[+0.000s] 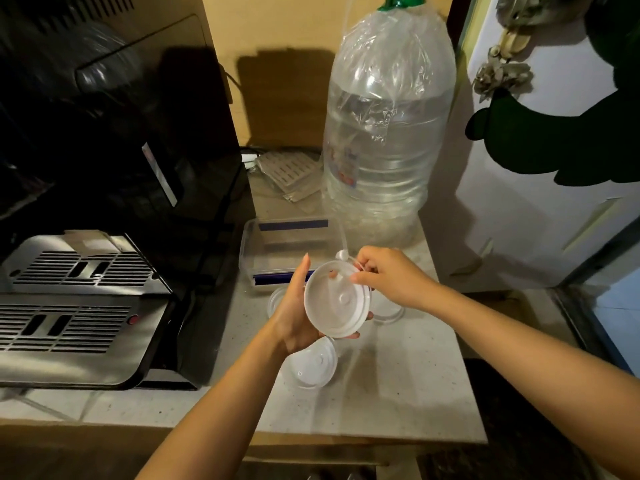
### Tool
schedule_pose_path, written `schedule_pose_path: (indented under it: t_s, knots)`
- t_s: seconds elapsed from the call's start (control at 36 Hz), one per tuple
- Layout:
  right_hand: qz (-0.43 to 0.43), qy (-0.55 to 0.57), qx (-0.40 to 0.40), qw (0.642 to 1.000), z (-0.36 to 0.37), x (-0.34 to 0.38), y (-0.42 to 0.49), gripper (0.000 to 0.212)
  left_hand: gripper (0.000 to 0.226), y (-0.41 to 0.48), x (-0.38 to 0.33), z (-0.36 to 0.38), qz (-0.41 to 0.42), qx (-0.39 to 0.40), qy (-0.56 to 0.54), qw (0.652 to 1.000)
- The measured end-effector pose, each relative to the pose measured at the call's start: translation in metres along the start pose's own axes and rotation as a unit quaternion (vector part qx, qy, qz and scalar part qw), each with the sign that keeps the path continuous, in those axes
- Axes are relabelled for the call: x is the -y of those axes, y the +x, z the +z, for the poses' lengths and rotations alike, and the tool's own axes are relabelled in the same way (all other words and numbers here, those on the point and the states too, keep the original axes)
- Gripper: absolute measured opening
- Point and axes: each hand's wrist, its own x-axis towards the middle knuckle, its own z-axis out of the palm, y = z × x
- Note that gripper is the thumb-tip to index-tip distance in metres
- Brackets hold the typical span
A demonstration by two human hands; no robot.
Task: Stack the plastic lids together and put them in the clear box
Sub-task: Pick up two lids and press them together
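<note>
My left hand [292, 315] cups a stack of round white plastic lids [337, 299], tilted toward me above the counter. My right hand [388, 275] pinches the stack's upper right rim with its fingertips. Three more clear lids lie on the counter: one [310, 363] just below the stack, one [275, 299] partly hidden behind my left hand, one [389, 311] under my right wrist. The clear box [254, 244], open and with blue clips on its edges, stands right behind my hands.
A large water jug [388, 133] wrapped in plastic stands behind the box, with a thin tube hanging down. A black coffee machine [104, 168] with a metal drip tray [79, 306] fills the left. The counter's front edge [346, 434] is near me. A white fridge [540, 168] is at right.
</note>
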Motion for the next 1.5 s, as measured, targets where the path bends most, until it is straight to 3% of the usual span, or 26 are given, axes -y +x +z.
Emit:
schedule_pose_path:
  t_s: [0.11, 0.36, 0.53, 0.67, 0.81, 0.97, 1.31, 1.39, 1.5]
  knots:
    - [-0.003, 0.014, -0.006, 1.000, 0.012, 0.004, 0.009, 0.015, 0.068, -0.004, 0.002, -0.008, 0.037, 0.028, 0.015, 0.999]
    - [0.030, 0.060, -0.015, 0.998, 0.022, -0.009, 0.029, 0.033, 0.070, -0.019, -0.003, -0.040, 0.088, -0.053, -0.075, 0.992]
    - [0.084, -0.060, 0.055, 0.993, 0.040, -0.042, 0.030, 0.068, 0.061, -0.030, -0.003, -0.057, 0.113, -0.111, -0.077, 0.984]
    - [0.085, -0.147, 0.109, 0.979, 0.070, -0.050, 0.029, 0.077, 0.055, -0.031, 0.004, -0.075, 0.116, -0.117, -0.075, 0.983]
    - [0.154, -0.152, 0.083, 0.973, 0.088, -0.042, 0.034, 0.095, 0.058, -0.031, 0.006, -0.080, 0.111, -0.132, -0.078, 0.982]
    - [0.178, -0.182, 0.065, 0.965, 0.103, -0.034, 0.042, 0.105, 0.056, -0.030, 0.007, -0.083, 0.114, -0.150, -0.079, 0.979]
    - [0.144, -0.120, 0.058, 0.981, 0.079, -0.026, 0.030, 0.097, 0.056, -0.030, 0.002, -0.075, 0.103, -0.144, -0.090, 0.980]
    - [0.097, -0.085, 0.057, 0.990, 0.057, -0.017, 0.020, 0.093, 0.054, -0.028, -0.001, -0.071, 0.091, -0.137, -0.087, 0.983]
    - [0.002, -0.075, 0.062, 0.995, 0.026, 0.001, 0.010, 0.111, 0.055, -0.024, -0.004, -0.062, 0.070, -0.117, -0.077, 0.988]
